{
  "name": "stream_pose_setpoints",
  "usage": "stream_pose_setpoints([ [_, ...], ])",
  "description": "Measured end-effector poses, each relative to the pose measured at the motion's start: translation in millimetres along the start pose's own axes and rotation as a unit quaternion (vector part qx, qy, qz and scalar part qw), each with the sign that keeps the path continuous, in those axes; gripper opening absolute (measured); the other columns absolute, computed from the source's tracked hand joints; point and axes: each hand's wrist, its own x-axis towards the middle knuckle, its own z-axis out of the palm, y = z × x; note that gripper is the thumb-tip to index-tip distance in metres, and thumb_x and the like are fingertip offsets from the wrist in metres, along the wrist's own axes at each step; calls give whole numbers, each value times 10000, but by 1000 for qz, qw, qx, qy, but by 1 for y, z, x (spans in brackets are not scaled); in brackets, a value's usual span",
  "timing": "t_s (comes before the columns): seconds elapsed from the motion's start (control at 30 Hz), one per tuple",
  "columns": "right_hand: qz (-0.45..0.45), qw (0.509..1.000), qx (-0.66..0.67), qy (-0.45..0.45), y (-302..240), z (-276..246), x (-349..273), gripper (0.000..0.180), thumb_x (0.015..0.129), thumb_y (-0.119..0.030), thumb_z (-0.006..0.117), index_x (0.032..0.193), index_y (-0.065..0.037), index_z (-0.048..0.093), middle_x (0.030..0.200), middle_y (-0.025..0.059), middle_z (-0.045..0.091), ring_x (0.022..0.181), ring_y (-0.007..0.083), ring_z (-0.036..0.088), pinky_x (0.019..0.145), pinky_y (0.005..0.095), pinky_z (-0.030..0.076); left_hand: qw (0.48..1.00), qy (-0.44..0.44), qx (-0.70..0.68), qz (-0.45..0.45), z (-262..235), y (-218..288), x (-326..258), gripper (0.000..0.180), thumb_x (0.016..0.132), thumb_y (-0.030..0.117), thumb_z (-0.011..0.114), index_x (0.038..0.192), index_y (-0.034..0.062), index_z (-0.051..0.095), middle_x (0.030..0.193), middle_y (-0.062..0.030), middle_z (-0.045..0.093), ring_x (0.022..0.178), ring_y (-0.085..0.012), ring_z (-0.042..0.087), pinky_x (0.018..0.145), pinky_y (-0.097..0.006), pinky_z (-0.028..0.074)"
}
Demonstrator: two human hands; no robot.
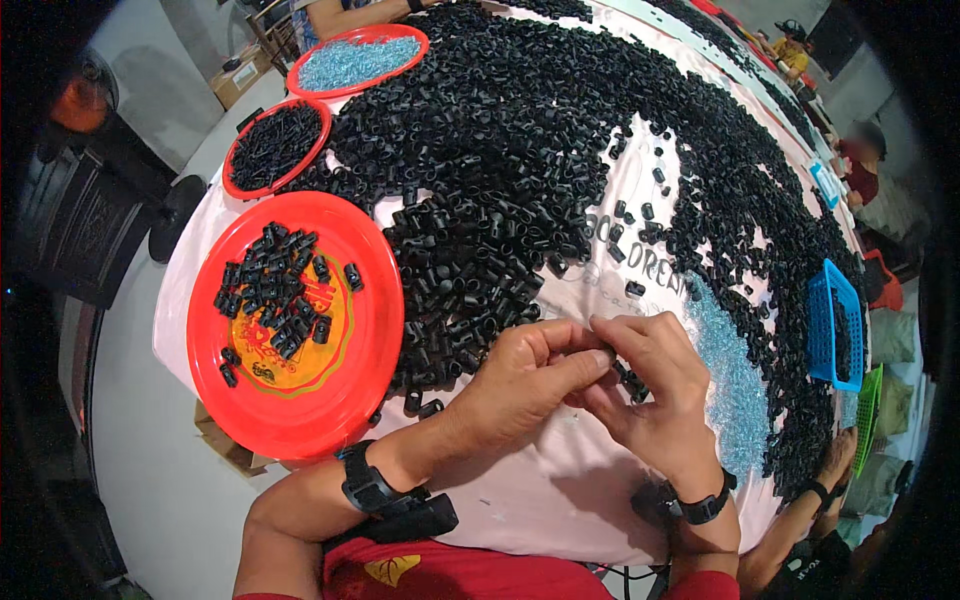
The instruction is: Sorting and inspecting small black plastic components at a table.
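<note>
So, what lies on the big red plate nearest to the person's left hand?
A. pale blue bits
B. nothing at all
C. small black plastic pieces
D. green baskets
C: the red plate beside the left hand carries a heap of small black pieces; the pale blue bits lie on the table by the right hand.

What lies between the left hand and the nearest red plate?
In the head view, a strip of heaped black parts on the white cloth separates the left hand from the red plate.
</note>
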Motion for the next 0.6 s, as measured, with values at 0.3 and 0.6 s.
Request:
stream_pose_setpoints([
  [0.3,-1,1000,18,-3,6,1,1,551,625,-4,869,1152,1,709,1081,149,686,919,322,652,785,388,546,997,-19,-58,-41,-2,-3,2,241,1055,176,572,1215,16,656,1093,-48,706,972,-109,681,909,-268,549],
  [0.6,-1,1000,18,-13,14,-2,-1,470,665,-3,842,1115,17,710,1022,145,701,849,307,654,716,378,547,995,-34,-52,-80,-3,-1,-2,339,1079,275,531,1199,-15,660,1123,-98,720,1041,-162,701,963,-314,557],
])
